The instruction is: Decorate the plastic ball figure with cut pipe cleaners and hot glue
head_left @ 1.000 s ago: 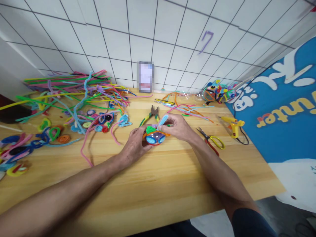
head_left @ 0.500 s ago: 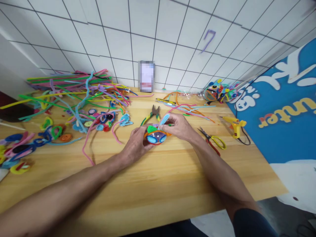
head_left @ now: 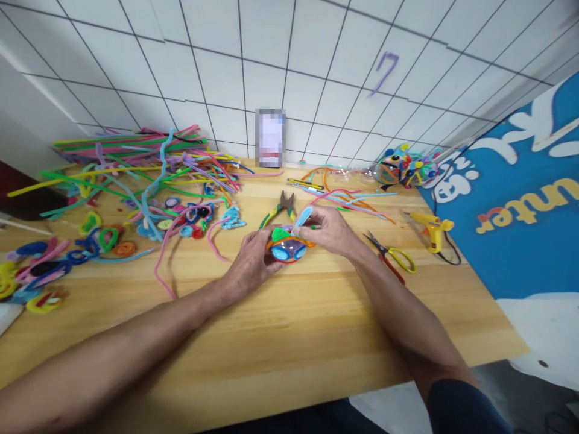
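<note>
Near the middle of the table, my left hand (head_left: 253,260) is closed around the left side of a clear plastic ball (head_left: 290,248) wrapped in pipe cleaners. The ball carries an orange band, a green patch on top and two blue ovals on its front. My right hand (head_left: 326,230) pinches a light-blue pipe-cleaner loop (head_left: 304,217) at the ball's top right. Its lower end meets the ball; the exact contact is hidden by the fingers. Just behind the ball lie green-and-yellow pliers (head_left: 284,206), jaws pointing away.
Loose pipe cleaners (head_left: 131,144) and coiled pieces (head_left: 106,238) spread over the left side. Scissors (head_left: 391,256) and a yellow glue gun (head_left: 432,229) lie to the right. A phone (head_left: 270,138) leans on the tiled wall. Decorated balls (head_left: 398,166) sit at the back right.
The whole view has shifted slightly. Both hands keep their grip, and the light-blue loop stays at the top of the ball in nearly the same pose.
</note>
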`<state>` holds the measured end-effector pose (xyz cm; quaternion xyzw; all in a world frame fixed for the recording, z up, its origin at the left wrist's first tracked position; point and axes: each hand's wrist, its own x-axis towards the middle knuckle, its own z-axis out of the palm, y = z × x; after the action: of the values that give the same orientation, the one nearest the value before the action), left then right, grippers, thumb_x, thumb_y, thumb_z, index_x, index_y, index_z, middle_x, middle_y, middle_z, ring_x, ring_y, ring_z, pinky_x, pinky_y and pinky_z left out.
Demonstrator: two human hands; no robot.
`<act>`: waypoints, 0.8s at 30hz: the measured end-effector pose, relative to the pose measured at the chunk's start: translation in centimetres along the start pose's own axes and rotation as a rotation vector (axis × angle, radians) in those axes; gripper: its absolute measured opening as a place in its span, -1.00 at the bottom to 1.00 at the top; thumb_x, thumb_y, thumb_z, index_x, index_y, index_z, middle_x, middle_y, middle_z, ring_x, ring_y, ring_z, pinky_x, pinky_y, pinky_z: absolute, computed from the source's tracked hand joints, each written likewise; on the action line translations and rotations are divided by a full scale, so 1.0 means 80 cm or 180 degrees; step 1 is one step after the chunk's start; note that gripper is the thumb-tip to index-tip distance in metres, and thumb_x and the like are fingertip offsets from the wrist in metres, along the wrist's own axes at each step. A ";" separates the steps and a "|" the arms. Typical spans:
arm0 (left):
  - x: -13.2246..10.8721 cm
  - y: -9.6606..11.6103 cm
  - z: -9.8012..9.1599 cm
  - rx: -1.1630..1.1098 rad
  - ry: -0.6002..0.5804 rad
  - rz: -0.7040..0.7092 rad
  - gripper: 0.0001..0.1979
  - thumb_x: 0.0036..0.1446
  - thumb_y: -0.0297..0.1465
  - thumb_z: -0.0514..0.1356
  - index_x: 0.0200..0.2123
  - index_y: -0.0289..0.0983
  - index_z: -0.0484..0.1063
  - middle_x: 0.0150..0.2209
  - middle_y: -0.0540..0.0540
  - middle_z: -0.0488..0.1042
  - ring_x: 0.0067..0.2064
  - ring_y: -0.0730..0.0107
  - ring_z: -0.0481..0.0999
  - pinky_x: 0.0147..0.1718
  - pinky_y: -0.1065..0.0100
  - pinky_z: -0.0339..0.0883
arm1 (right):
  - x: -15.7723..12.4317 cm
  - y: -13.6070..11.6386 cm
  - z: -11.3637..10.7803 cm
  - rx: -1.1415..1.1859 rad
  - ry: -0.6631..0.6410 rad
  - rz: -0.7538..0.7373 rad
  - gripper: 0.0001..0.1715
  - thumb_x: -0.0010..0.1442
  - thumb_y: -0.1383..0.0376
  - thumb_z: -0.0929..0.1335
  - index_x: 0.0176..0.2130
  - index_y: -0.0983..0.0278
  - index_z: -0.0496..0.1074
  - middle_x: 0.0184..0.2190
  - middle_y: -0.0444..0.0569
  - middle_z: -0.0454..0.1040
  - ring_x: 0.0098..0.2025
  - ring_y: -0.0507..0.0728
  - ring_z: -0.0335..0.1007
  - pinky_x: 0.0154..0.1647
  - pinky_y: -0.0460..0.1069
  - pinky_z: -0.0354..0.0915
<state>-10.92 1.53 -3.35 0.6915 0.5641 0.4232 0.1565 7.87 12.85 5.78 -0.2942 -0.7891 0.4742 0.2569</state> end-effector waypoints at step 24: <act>0.001 0.005 -0.003 0.0118 -0.0013 -0.0009 -0.34 0.07 -0.45 0.48 0.22 -0.18 0.35 0.09 -0.16 0.60 0.13 0.04 0.62 0.19 0.04 0.46 | 0.000 0.002 0.000 0.0005 0.0016 0.0004 -0.79 0.04 0.17 0.50 -0.39 0.26 0.53 -0.44 -0.13 0.59 -0.38 0.07 0.50 -0.29 -0.04 0.42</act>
<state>-10.81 1.41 -2.92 0.6944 0.5725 0.4110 0.1455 7.88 12.89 5.65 -0.2957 -0.7879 0.4742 0.2587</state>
